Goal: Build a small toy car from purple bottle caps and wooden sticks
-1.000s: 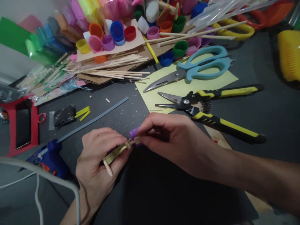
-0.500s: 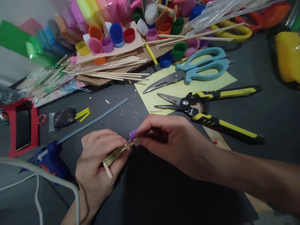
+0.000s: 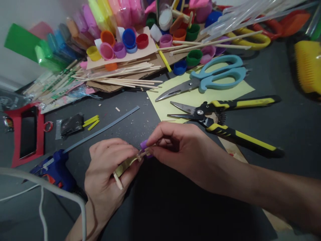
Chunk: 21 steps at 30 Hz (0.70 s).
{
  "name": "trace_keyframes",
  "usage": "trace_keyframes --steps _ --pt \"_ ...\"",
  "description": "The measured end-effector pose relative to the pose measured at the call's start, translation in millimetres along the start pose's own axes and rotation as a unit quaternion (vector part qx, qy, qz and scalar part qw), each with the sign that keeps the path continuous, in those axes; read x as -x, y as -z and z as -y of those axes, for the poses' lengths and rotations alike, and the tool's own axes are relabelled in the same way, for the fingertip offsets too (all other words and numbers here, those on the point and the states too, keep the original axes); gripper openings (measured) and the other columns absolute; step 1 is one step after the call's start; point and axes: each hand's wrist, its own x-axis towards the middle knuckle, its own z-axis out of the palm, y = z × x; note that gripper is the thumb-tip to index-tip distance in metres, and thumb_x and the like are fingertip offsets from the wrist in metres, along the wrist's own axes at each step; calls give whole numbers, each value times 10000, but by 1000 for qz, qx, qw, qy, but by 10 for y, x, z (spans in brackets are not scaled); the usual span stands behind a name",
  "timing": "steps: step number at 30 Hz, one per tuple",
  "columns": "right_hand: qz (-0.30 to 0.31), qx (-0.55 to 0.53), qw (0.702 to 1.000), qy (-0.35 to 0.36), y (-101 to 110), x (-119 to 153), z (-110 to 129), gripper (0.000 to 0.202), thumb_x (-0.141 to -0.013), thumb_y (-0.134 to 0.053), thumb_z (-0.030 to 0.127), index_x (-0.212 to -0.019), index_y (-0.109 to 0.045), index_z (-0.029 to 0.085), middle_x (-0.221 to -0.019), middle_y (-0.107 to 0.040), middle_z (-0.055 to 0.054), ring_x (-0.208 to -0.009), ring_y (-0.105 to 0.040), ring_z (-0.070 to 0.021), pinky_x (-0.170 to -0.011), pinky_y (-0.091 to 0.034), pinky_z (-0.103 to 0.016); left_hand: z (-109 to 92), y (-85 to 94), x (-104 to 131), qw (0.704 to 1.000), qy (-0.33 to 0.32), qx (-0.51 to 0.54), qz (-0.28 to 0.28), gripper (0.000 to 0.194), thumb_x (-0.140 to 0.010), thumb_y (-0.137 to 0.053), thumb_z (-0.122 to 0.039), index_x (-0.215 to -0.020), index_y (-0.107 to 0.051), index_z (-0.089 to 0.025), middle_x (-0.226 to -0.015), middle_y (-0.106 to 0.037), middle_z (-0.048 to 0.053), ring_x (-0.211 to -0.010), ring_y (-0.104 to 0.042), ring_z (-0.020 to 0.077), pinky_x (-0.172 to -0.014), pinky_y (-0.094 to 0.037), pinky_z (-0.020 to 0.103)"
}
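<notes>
My left hand (image 3: 110, 167) is closed around a small piece made of wooden sticks and yellow-green paper (image 3: 126, 165). The end of a wooden stick (image 3: 117, 180) pokes out below its fingers. My right hand (image 3: 178, 152) pinches a purple bottle cap (image 3: 143, 144) at the far end of that piece, where short stick ends (image 3: 143, 154) meet it. Fingers hide most of the cap, and whether it is fixed to the sticks I cannot tell. Beyond my right hand lie black-and-yellow snips (image 3: 200, 112) and blue-handled scissors (image 3: 198, 80), both with blades apart.
A blue glue gun (image 3: 56, 170) with a grey glue stick (image 3: 102, 129) lies left, behind a white cable (image 3: 62, 190). A red frame (image 3: 40, 134) stands beyond it. Coloured caps (image 3: 129, 38), wooden sticks (image 3: 130, 82) and yellow paper (image 3: 160, 107) spread across the back.
The whole view has shifted slightly, so everything sits a little further right. Both hands keep the same hold on the stick piece and the purple cap.
</notes>
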Motion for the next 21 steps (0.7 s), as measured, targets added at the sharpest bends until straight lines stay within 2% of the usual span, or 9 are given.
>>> trace_keyframes --steps 11,21 --pt "-4 1 999 -39 -11 -7 38 143 -775 -630 22 -756 -678 156 -564 -570 80 -515 -482 -55 -445 -356 -153 1 -8 6 1000 8 1 -3 201 -800 -757 -128 -910 -676 -276 -847 -751 -11 -897 -677 226 -865 -463 436" --pt "-4 26 999 -31 -9 -15 38 125 -763 -634 54 -749 -676 171 -541 -552 76 -487 -463 -64 -431 -333 -174 1 -7 -5 1000 4 -7 0 171 -810 -752 -144 -888 -676 -275 -834 -754 -9 -889 -679 230 -852 -465 440"
